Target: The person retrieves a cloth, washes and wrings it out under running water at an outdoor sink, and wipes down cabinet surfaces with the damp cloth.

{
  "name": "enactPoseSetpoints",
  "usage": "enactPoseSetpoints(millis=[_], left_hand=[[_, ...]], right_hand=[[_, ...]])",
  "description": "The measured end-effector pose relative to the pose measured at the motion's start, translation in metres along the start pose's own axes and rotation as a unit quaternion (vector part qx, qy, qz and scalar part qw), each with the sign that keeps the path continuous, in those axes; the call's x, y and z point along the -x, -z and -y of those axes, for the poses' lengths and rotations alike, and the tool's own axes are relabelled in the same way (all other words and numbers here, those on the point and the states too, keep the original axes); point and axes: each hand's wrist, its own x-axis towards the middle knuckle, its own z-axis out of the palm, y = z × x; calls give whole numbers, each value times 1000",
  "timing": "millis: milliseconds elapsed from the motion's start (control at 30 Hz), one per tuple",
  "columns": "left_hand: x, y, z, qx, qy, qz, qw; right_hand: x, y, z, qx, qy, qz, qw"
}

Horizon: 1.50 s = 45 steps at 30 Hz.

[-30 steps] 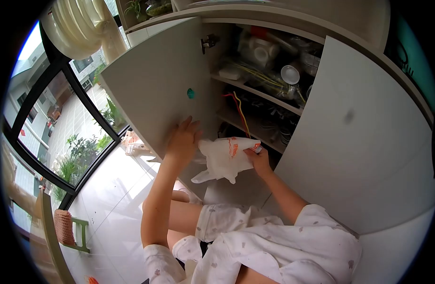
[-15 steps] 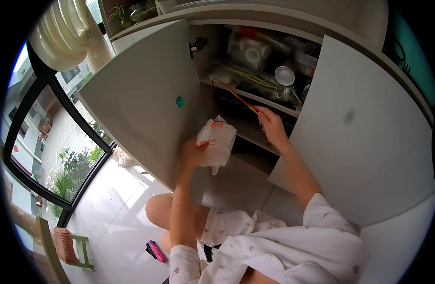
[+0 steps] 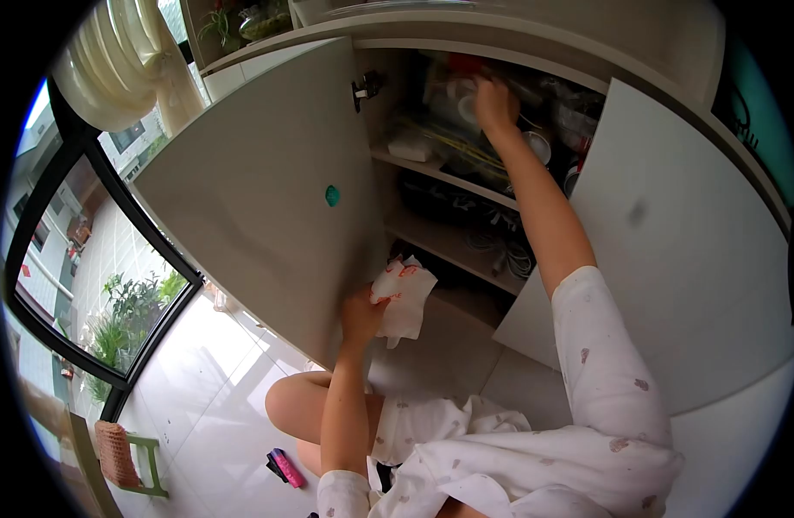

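My left hand [image 3: 360,316] grips a white plastic bag [image 3: 404,300] with red print, held low in front of the open cabinet door. My right hand [image 3: 496,105] reaches into the cabinet's upper shelf with its fingers curled. What lies in those fingers is hidden among the things there. Close by are a red item [image 3: 464,62], a pale round container [image 3: 468,105] and clear plastic packaging with yellow strips [image 3: 453,142]. Below my right wrist a white cup [image 3: 537,148] lies with its round end towards me.
The left cabinet door [image 3: 267,173] stands open beside my left arm; the right door [image 3: 664,233] is on my other side. Coiled cables [image 3: 511,257] lie on a lower shelf [image 3: 449,244]. A pink object [image 3: 284,466] and a green stool [image 3: 151,462] are on the floor.
My right hand has moved up from mid-cabinet to the upper shelf, and the thin red-and-yellow stick it held no longer shows. My left hand and the bag have dropped slightly.
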Motion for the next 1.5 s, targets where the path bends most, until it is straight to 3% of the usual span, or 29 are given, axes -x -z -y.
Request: enactPoseSetpoints(millis=[167,233,267,333,433,567,633,667,733,767,833,933,967,1000,1033,1100,1167,1233,1267,1333,1367,1433,1467,1500], left_hand=[[4,0,-2,-40,-39,-19,998],[5,-1,0,-38,-47,-24,998],[5,-2,1,-52,-42,-21,998],[5,-5,2,-65,-37,-20,997],[5,-5,-2,-47,-74,-32,996],[8,-8,-7,-34,-48,-18,998],[8,-9,-7,-24,-48,-25,998],[8,-8,-10,-9,-55,-24,998],[9,-1,-15,3,-57,-27,998],[11,4,-21,18,-47,-45,998],[14,6,-18,32,-30,-63,997],[20,14,-4,110,-61,-102,987],[22,22,-4,223,7,-105,969],[24,28,-4,332,74,-106,934],[24,31,-3,332,76,-103,935],[28,33,-1,385,71,-119,912],[30,26,7,371,69,-122,918],[32,23,9,276,77,-146,947],[33,19,10,276,79,-140,948],[33,9,11,358,123,-92,921],[32,5,11,358,128,-84,921],[30,-1,11,429,105,9,897],[28,-5,10,431,110,14,895],[26,-9,9,355,97,42,929]], right_hand=[[-30,4,-4,13,-48,102,994],[-35,0,-8,85,8,79,993],[-35,-2,-10,86,8,80,993],[-37,-7,-15,111,-39,177,977],[-40,-14,-18,139,-6,171,975],[-44,-5,-7,96,-5,181,979],[-38,11,8,176,18,263,949],[-30,16,18,173,22,264,949],[-7,24,41,189,75,64,977],[5,24,50,184,78,68,977],[30,26,70,-33,227,-37,973],[72,30,93,-203,197,127,951],[88,23,93,-264,172,181,931],[106,13,91,-434,87,303,844],[122,7,88,-578,-4,406,708],[165,28,89,-638,-128,494,576],[226,7,84,-639,-71,450,619],[263,27,99,-635,-182,425,619],[277,30,99,-635,-187,423,619],[305,30,92,-705,-391,472,356],[316,29,87,-704,-399,469,354],[338,30,78,-700,-465,462,283],[346,31,72,-697,-472,460,282],[352,32,64,-678,-491,469,283]])
